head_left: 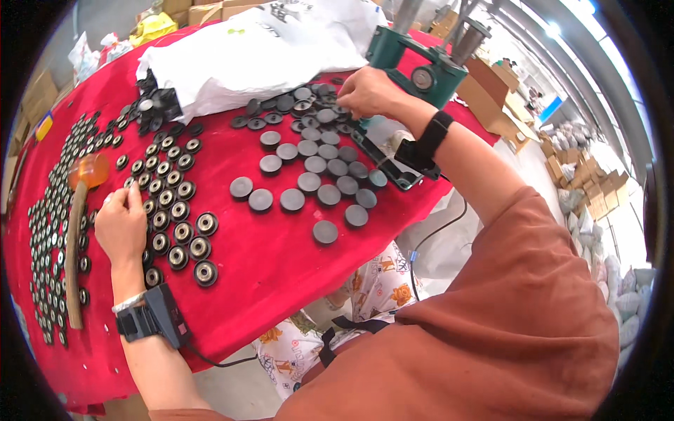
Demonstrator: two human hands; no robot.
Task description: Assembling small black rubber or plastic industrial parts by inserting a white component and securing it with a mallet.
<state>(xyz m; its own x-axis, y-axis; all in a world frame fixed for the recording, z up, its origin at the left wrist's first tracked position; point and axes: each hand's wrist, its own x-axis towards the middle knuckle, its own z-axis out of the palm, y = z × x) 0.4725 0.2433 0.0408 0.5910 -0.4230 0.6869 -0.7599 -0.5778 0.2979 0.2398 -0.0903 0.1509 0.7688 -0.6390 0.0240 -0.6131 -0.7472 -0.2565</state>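
My left hand (122, 223) is over the left part of the table, its fingers curled and fingertips close to black wheels with metal centres (165, 199). What they grip, if anything, is hidden. A mallet with an orange head (90, 170) and wooden handle (74, 259) lies just left of that hand. Farther right, my right hand (370, 93) is closed at the edge of a heap of dark round pieces (325, 116), beside a green press (428, 74). Its fingertips are turned away, so anything in them cannot be seen. Flat black discs (309, 182) spread out below the heap.
A red cloth (246, 259) covers the table. Many more small wheels (53, 238) line its left side. A white sack (246, 59) lies across the back, with a black object (167, 105) at its corner. Cardboard boxes (484, 91) stand beyond the press. A cable (449, 228) hangs by the table edge.
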